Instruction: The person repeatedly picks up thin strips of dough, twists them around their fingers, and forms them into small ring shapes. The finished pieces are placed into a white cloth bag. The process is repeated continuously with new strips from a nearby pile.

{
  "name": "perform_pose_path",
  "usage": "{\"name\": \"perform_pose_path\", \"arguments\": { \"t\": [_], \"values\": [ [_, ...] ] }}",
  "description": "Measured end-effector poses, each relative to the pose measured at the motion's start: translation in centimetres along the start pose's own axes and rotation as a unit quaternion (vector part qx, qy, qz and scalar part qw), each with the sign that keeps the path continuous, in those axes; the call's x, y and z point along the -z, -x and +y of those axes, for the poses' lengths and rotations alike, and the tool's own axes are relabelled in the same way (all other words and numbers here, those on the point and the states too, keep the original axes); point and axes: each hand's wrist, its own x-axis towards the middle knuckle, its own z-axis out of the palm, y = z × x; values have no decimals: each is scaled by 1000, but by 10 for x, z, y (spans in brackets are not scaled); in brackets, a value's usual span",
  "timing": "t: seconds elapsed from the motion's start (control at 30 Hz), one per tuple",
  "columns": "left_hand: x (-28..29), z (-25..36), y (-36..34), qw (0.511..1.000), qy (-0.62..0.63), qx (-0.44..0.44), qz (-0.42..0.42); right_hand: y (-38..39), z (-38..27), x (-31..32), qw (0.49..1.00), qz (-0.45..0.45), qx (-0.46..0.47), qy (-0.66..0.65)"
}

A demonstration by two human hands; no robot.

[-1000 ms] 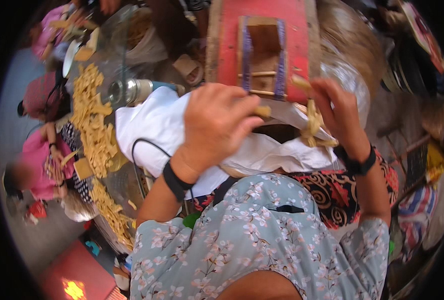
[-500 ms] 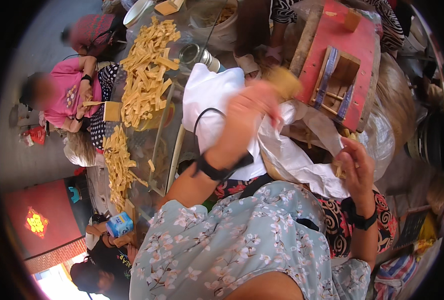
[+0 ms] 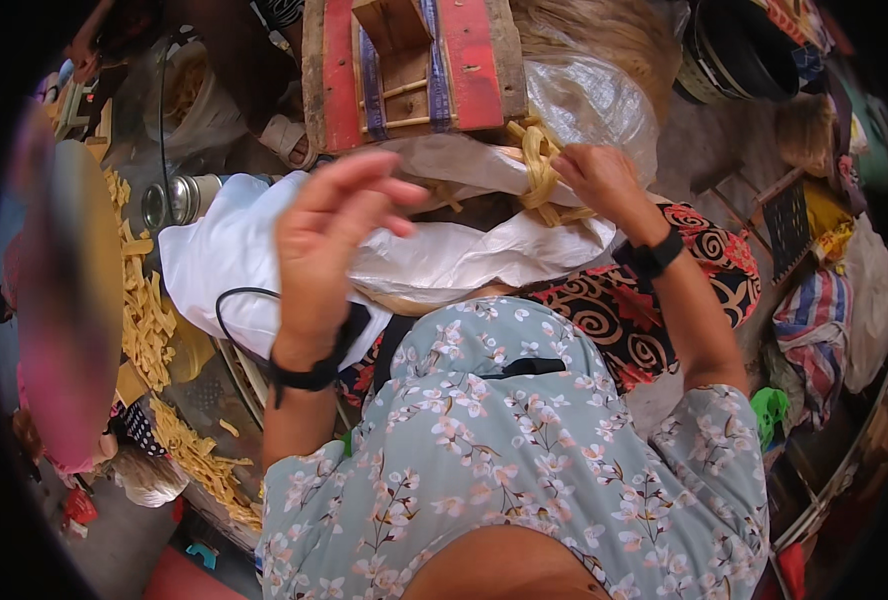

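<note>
My right hand point(image 3: 609, 185) is closed, its curled fingers at the edge of a looped bundle of yellow strands point(image 3: 538, 165). That bundle hangs over the opening of a white plastic sack point(image 3: 454, 260) in front of my lap. Raised at the left, my left hand point(image 3: 329, 235) holds nothing; its slightly blurred fingers are apart above the white cloth point(image 3: 219, 235). Just beyond both hands stands a red-painted wooden board point(image 3: 474, 75) with a small wooden frame point(image 3: 404, 70) on it, wrapped with purple bands and crossed by thin sticks.
To the left, tan flat strips point(image 3: 149, 330) lie heaped on a table, near a metal-lidded jar point(image 3: 169, 203). Clear plastic point(image 3: 594, 105) and pale fibre point(image 3: 604, 40) lie beyond my right hand. A striped bag point(image 3: 814, 330) sits at the right. A person's foot point(image 3: 289, 140) is beyond the cloth.
My view has swung to the right. My left hand no longer has the blurred yellowish piece beside it and is now raised and spread. My right hand has come up against the yellow strands.
</note>
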Motion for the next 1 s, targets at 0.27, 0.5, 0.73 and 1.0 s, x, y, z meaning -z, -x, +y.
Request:
{"name": "perform_pose_path", "arguments": {
  "t": [0.27, 0.5, 0.73, 1.0],
  "values": [
    [-32, -23, -5, 987, -90, 86, -102, -21, -6, -26, 986, 21, 5, -165],
    [-29, -13, -8, 998, -62, 19, -23, 48, -45, 134, 720, 7, 131, -682],
    [-50, 22, -10, 945, -203, -244, -73, 75, -76, 131, 638, -57, 148, -753],
    [-88, 4, 2, 968, -10, 121, -218, 61, -116, 119, 535, 12, 126, -835]
  ]
}}
